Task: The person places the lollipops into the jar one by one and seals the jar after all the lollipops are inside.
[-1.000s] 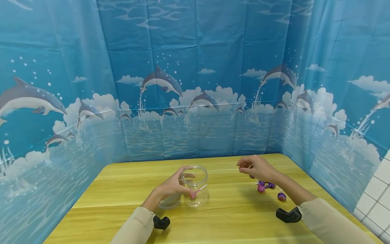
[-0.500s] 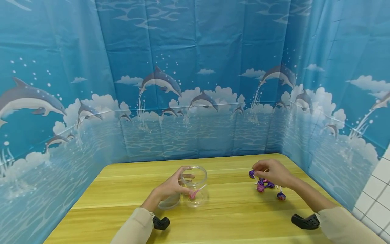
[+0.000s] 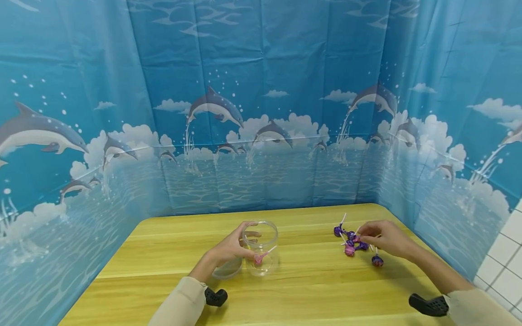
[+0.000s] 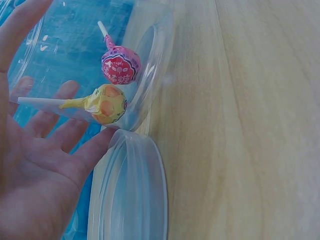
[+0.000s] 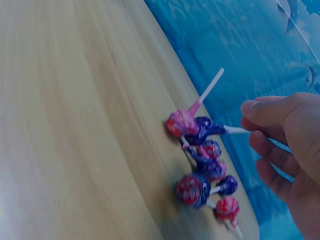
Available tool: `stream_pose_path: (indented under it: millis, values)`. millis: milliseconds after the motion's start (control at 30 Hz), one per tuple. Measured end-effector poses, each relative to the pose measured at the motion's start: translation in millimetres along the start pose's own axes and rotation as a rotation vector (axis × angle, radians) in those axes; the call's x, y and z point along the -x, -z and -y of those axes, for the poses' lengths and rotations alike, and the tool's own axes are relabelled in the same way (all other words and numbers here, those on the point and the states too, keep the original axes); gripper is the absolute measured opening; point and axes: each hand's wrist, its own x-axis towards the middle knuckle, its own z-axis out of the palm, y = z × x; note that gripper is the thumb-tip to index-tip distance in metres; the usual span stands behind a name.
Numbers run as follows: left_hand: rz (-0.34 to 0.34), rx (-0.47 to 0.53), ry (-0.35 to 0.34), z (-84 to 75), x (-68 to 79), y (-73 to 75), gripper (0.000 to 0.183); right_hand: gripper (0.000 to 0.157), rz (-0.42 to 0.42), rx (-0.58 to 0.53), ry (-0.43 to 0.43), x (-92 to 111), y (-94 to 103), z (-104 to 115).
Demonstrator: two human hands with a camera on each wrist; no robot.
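My left hand point(image 3: 234, 246) holds a clear plastic jar point(image 3: 276, 237) by its side, fingers wrapped behind it. A pink lollipop point(image 4: 121, 65) and a yellow lollipop point(image 4: 106, 103) lie in the jar in the left wrist view. Beside the jar, under my left hand, is a clear round lid point(image 3: 227, 270). My right hand point(image 3: 387, 237) is over a cluster of purple and pink lollipops point(image 3: 350, 250) on the right. In the right wrist view the white stick of a purple lollipop point(image 5: 200, 132) reaches my fingers; I cannot tell whether they pinch it.
A yellow wood-grain table point(image 3: 171, 258) carries everything. One purple-and-red lollipop point(image 3: 377, 261) lies slightly nearer than the others. A blue dolphin-print curtain point(image 3: 261, 181) stands along the back and sides, with white tiles point(image 3: 501, 267) at far right. Black wrist devices point(image 3: 430, 305) sit at both cuffs.
My right hand has moved right and lower, from above the far end of the lollipop cluster to its right side, uncovering several lollipops. My left hand and the jar have stayed in place.
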Motion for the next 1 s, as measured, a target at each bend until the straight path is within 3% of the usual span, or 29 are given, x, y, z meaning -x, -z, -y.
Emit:
stream_pose_path:
  millis: [367, 767, 1000]
  values:
    - [0.002, -0.004, -0.003, 1.2, -0.2, 1.5, 0.089, 0.012, 0.048, 0.031, 0.007, 21, 5.0, -27]
    - [0.005, -0.003, 0.0, 1.8, 0.5, 0.9, 0.089, 0.015, 0.051, 0.012, -0.101, 41, -11.7, -57]
    - [0.001, -0.019, -0.001, 1.3, -0.8, 0.9, 0.088, 0.019, 0.022, 0.061, -0.079, 42, -24.2, -65]
